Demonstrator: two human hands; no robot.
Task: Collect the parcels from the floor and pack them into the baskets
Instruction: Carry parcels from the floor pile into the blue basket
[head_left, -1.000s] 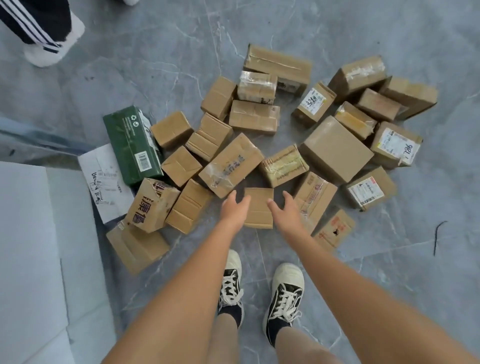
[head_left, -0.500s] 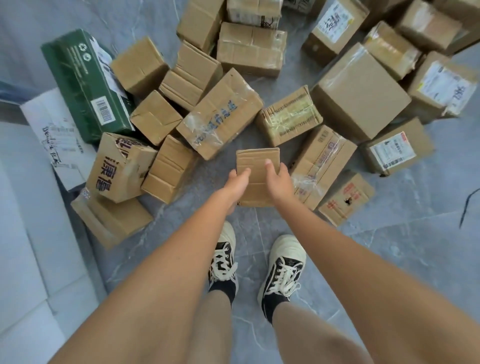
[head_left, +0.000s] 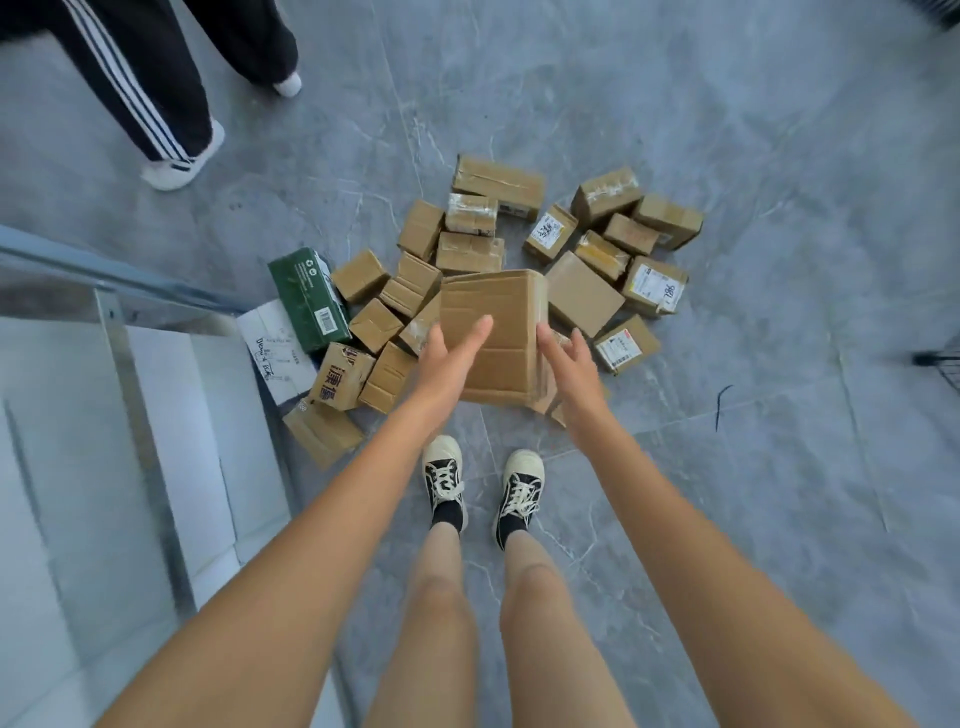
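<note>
A: Why are you pressing the flat cardboard parcel (head_left: 493, 332) from both sides?

B: It is wide and thin, so you are sandwiching it: your left hand (head_left: 448, 358) is lying against its left edge with straight fingers, and your right hand (head_left: 569, 364) is cupping the right edge, fingers loosely bent rather than wrapped round.

A: Where is it sitting?

B: Between your hands, raised above the floor (head_left: 753, 467). The other parcels (head_left: 582, 293) are lying heaped just beyond your fingertips, and a green box (head_left: 309, 301) is resting left of your left hand.
</note>
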